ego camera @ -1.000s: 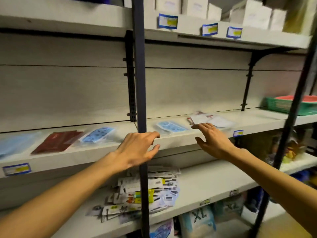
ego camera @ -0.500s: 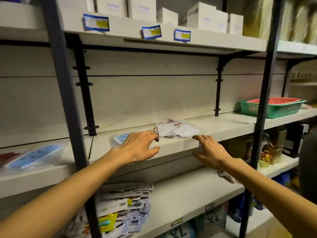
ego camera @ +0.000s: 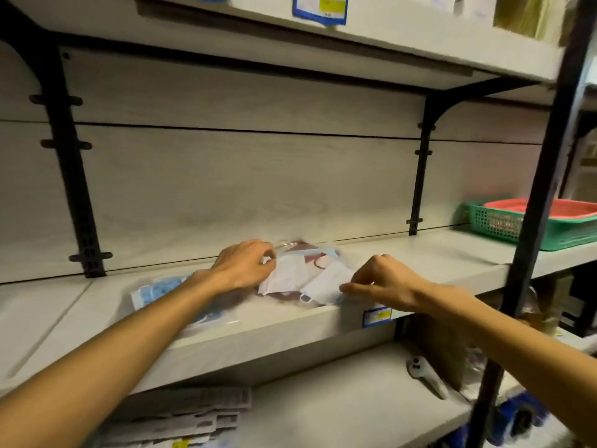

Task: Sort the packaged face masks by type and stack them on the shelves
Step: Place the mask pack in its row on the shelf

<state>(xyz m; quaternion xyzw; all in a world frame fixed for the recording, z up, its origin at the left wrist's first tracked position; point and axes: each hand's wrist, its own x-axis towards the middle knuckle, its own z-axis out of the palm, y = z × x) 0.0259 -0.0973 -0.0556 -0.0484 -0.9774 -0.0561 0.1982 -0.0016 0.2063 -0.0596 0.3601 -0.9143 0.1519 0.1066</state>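
A loose pile of packaged white masks (ego camera: pixel 300 279) lies on the middle shelf (ego camera: pixel 420 253), some with dark red and pale blue parts showing. My left hand (ego camera: pixel 245 265) pinches the pile's left edge, fingers curled. At the pile's right edge my right hand (ego camera: pixel 384 281) grips a white packet near the shelf's front lip. A packaged blue mask (ego camera: pixel 161 291) lies flat left of the pile, partly under my left forearm.
A green basket (ego camera: pixel 504 226) holding a red tray stands at the shelf's right end behind a black upright post (ego camera: pixel 542 176). The lower shelf holds a heap of printed packets (ego camera: pixel 181 418) and a white handheld device (ego camera: pixel 426 375). A price label (ego camera: pixel 376 316) sits on the shelf lip.
The view has shifted right and closer to the shelf. Both hands have moved forward from the shelf's front edge onto the white mask pile and closed on its edges.
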